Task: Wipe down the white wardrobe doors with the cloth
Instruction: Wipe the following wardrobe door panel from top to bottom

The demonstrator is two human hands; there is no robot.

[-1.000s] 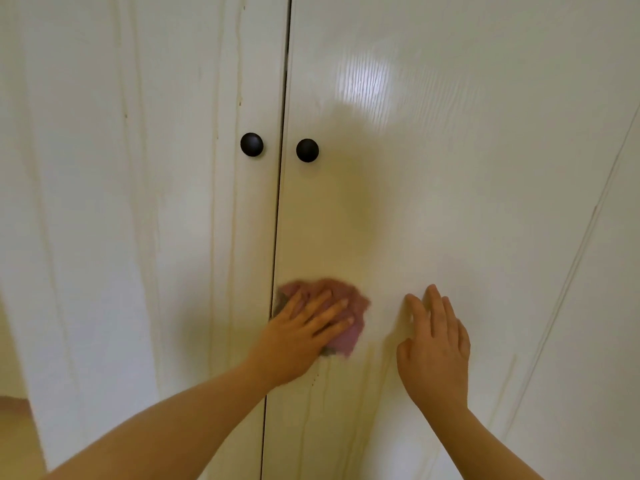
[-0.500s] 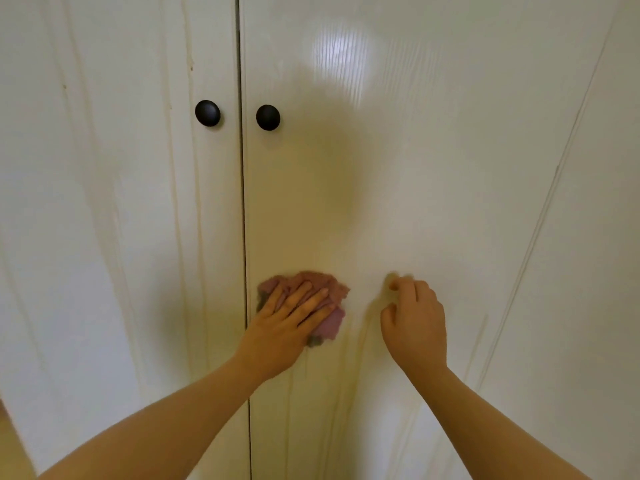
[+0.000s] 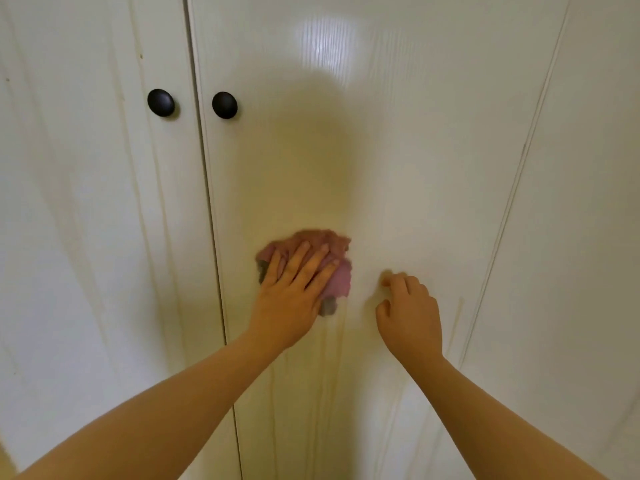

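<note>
The left grip (image 3: 294, 292), a bare hand, lies flat with its fingers straight and slightly spread, released rather than curled, pressing a crumpled pink cloth (image 3: 334, 249) against the right-hand wardrobe door (image 3: 398, 161). The cloth sits on that door's lower half, nearer its left edge than its right and well below the knob, apart from the seam between the doors. A grey part of the cloth (image 3: 328, 308) shows under the heel of the fingers, and its outline is blurred.

The right grip (image 3: 410, 315) is just beside the cloth, to its right, without touching it. Its fingers are curled in, clenched on nothing, with the bent fingertips (image 3: 389, 280) against the door.

Two round black knobs face each other across the seam, one (image 3: 161, 102) on the left-hand wardrobe door (image 3: 86, 237) and one (image 3: 224, 105) on the right-hand door. Faint yellowish streaks (image 3: 332, 368) run down the white face below the cloth. A bright glare patch (image 3: 327, 43) sits near the door's top edge, and a further white panel (image 3: 588, 237) stands beyond its right edge
</note>
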